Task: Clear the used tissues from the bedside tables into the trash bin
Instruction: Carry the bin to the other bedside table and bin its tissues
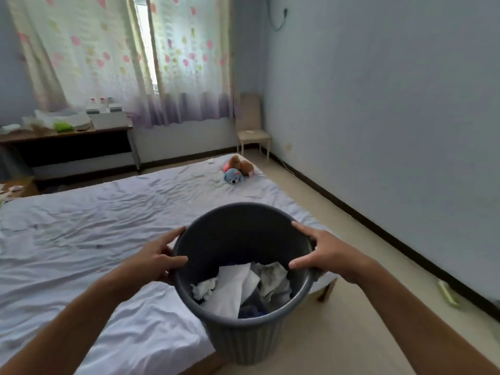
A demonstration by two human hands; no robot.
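Note:
A grey ribbed trash bin (238, 228) is held up in front of me, over the corner of the bed. Crumpled white tissues (243, 285) lie inside it. My left hand (157, 259) grips the bin's left rim, thumb inside and fingers outside. My right hand (322, 253) grips the right rim the same way. At the far left edge, a low wooden bedside table (25, 186) carries some white scraps (15, 188), blurred and partly cut off.
The bed (94, 226) with a wrinkled pale sheet fills the left and middle; plush toys (238, 169) lie at its far corner. A desk (67, 133) with clutter stands under the curtained window. A chair (253, 131) sits in the corner. Bare floor (365, 266) runs along the right wall.

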